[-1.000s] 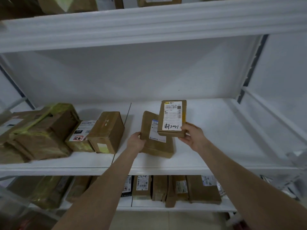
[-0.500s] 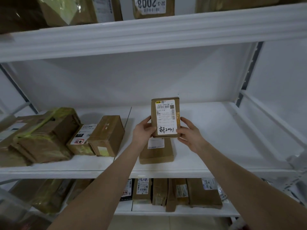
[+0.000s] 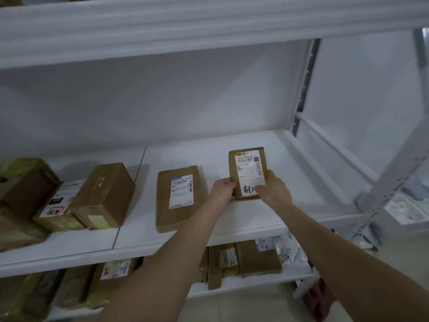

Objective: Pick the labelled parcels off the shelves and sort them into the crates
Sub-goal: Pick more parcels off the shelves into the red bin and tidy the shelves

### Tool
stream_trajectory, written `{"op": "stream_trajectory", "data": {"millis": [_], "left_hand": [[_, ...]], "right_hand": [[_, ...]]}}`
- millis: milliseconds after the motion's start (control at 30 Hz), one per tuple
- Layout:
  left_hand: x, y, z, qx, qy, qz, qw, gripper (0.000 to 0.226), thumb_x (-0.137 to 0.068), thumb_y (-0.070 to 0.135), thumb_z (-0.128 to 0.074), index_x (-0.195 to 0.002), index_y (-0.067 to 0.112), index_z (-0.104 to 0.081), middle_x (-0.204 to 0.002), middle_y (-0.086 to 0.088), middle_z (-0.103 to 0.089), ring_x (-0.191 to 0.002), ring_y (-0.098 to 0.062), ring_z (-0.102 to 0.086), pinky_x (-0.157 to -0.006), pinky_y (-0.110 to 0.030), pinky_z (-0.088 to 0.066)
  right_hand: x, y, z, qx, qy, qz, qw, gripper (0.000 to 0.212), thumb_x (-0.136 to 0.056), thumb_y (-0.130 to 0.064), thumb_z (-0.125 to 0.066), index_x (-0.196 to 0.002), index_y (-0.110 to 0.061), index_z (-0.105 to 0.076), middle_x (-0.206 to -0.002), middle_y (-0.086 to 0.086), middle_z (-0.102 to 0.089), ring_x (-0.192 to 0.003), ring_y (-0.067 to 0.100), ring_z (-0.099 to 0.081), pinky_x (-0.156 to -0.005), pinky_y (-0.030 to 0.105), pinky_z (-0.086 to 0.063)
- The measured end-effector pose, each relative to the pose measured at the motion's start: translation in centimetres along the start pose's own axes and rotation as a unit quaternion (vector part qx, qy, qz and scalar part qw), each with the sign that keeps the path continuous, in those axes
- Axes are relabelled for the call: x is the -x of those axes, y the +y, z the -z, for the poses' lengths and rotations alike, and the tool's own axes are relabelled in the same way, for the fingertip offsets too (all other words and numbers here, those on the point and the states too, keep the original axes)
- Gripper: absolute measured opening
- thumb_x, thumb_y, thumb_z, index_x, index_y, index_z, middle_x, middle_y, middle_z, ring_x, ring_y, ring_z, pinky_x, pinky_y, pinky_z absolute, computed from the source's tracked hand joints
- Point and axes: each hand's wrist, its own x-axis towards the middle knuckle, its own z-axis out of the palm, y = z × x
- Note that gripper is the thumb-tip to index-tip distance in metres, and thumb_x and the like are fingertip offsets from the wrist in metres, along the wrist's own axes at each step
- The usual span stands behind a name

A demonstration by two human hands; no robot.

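One small brown parcel (image 3: 247, 174) is the piece in hand, its white label with barcode and handwritten marks turned toward the camera. The left hand (image 3: 222, 190) grips its lower left edge and the right hand (image 3: 274, 190) its lower right corner, with the thumb lying across the label; the two hands are close together, clamped on the parcel from either side. It is held over the middle shelf (image 3: 290, 177); whether its bottom edge touches the board I cannot tell. Just left of the left hand lies a flat labelled parcel (image 3: 177, 197), and farther left a plain carton (image 3: 102, 196) touches a red-stickered parcel (image 3: 58, 205), with bulkier packages beyond. Below both forearms, the lower shelf holds a row of upright parcels (image 3: 257, 256). No crate is in view, so as I judge it the sorting is early: this parcel is picked but not dropped off, and many more wait on both shelves.
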Motion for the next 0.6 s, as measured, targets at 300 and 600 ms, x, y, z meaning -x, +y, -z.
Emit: {"op": "stream_trajectory", "data": {"millis": [300,600], "left_hand": [[-0.4,-1.7,-1.8,-0.007,-0.055,0.043,0.997,0.022,-0.096,0.004,-0.043,-0.099,0.016,-0.062,-0.107,-0.008,-0.064,-0.1,-0.022,-0.061,-0.087,-0.028,-0.051],[1.0,-3.3,12.4,-0.333,0.269,-0.053,0.902,0.048,-0.092,0.014,-0.054,-0.138,0.009,-0.044,-0.143,-0.013,-0.043,-0.125,-0.031,-0.049,-0.096,-0.038,-0.045]], "right_hand": [[-0.8,2.1,0.2,0.17,-0.017,-0.008,0.985,0.045,-0.092,-0.027,-0.049,-0.136,-0.022,-0.042,-0.131,0.009,-0.045,-0.12,0.031,-0.042,-0.094,0.041,-0.043],[3.3,-7.0,-6.6,0.05,-0.122,0.156,0.979,0.066,-0.092,-0.043,-0.057,-0.147,-0.017,-0.033,-0.148,0.01,-0.035,-0.135,0.03,-0.034,-0.108,0.04,-0.036]]}}
